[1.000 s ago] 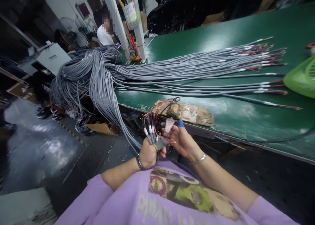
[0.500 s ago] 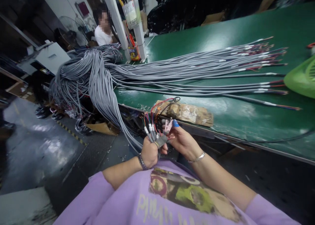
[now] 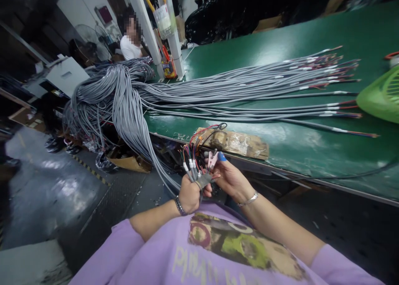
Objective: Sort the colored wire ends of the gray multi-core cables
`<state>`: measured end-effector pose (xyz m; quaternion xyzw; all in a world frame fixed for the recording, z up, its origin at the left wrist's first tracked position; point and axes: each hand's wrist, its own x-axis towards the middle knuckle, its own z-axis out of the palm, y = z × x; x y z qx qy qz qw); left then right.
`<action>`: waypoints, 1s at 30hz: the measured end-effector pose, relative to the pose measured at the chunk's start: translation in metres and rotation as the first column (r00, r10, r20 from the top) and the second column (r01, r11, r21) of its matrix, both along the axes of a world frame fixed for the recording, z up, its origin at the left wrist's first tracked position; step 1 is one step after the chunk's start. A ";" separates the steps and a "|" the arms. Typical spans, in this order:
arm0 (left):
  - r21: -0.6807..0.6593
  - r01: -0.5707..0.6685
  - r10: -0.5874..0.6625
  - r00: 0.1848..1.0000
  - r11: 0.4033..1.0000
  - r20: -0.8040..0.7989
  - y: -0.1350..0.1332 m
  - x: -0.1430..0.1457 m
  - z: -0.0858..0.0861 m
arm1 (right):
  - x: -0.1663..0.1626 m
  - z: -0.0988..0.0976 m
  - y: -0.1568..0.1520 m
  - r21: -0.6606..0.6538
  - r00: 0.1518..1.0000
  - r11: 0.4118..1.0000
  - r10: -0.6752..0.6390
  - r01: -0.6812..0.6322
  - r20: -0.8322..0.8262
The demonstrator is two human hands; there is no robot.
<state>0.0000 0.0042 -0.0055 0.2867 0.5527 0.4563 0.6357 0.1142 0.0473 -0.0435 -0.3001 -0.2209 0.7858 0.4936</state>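
My left hand (image 3: 188, 197) is closed round the ends of several grey cables (image 3: 191, 168), whose white-banded tips fan out above the fist with thin coloured wires. A grey wrap covers the left thumb. Just to the right, my right hand (image 3: 234, 181), with a blue cover on its thumb, pinches a pink clip (image 3: 212, 160) close to the wire ends. Reddish bare wire tips show between the two hands. The fingers behind the clip are partly hidden. From the left fist the cables run back to a large grey cable bundle (image 3: 120, 89).
More grey cables (image 3: 249, 84) lie along the green table (image 3: 299, 152). At its near edge lies a worn wooden block (image 3: 246, 144) with red and black leads. A green plastic object (image 3: 378, 97) stands at right. A white post (image 3: 145, 27) and a seated person (image 3: 130, 45) are beyond.
Both hands keep nearly the same grip and place. The view has shifted very slightly, and the pink clip appears tilted a little differently.
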 end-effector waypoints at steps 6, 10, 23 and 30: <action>0.010 -0.009 0.009 1.000 1.000 0.017 -0.002 -0.003 0.001 | 0.006 -0.003 -0.006 -0.072 0.997 0.997 0.009 -0.015 -0.071; 0.029 0.007 -0.008 1.000 1.000 0.010 -0.005 -0.008 -0.004 | 0.015 0.002 -0.016 -0.010 0.986 0.987 0.158 -0.158 0.048; -0.059 0.311 -0.315 0.946 0.949 -0.075 -0.004 -0.014 -0.012 | 0.024 0.005 -0.027 0.198 0.889 0.950 0.137 -0.244 0.437; -0.020 0.119 -0.119 0.993 0.993 -0.017 -0.003 -0.012 -0.014 | 0.029 0.004 -0.035 0.086 0.921 0.987 0.096 -0.138 0.378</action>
